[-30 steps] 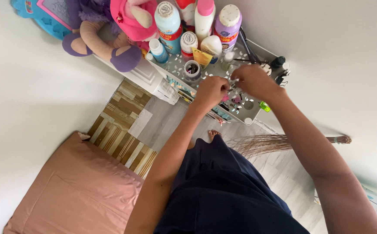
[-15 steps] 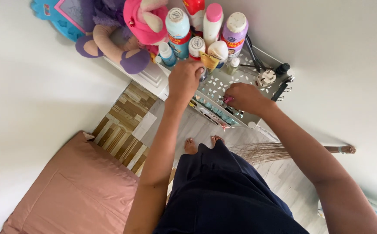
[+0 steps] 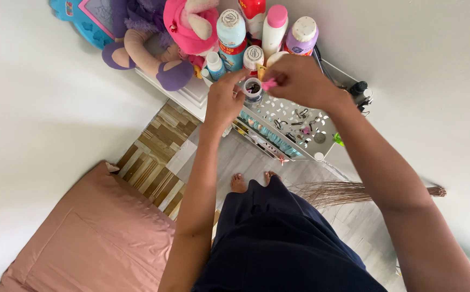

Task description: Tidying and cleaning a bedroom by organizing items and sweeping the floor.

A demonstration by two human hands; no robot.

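The left hand (image 3: 225, 100) steadies a small open jar (image 3: 253, 88) on the white perforated shelf (image 3: 278, 111), and the right hand (image 3: 299, 81) pinches a small pink clip (image 3: 269, 84) just above its mouth — released off-centre, the clip could miss and fall among the crowded bottles (image 3: 267, 30).

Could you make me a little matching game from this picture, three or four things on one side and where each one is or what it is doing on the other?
Things:
1. left hand
2. right hand
3. broom
4. plush toy

Places or states:
A. lying on the floor by the wall
B. pinching a small pink piece above the jar
C. steadying the small open jar on the white shelf
D. sitting at the shelf's far left end, beside the bottles

Pairs: 1-C, 2-B, 3-A, 4-D
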